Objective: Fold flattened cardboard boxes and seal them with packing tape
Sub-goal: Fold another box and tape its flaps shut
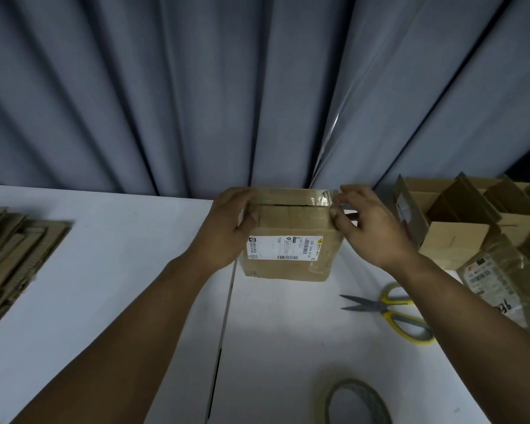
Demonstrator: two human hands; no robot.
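A folded brown cardboard box point(291, 240) with a white shipping label stands on the white table point(135, 286) near the curtain. Clear packing tape point(315, 198) runs across its top seam. My left hand point(227, 228) holds the box's left top corner, fingers curled over the edge. My right hand point(364, 221) is at the right top corner, thumb pressing the tape end down the side, fingers spread above. A roll of packing tape point(358, 402) lies at the near edge of the table.
Yellow-handled scissors point(389, 310) lie open to the right of the box. Several folded and labelled boxes point(471, 228) crowd the right side. A stack of flattened cardboard point(13, 249) sits at the left. A grey curtain point(257, 87) hangs behind the table.
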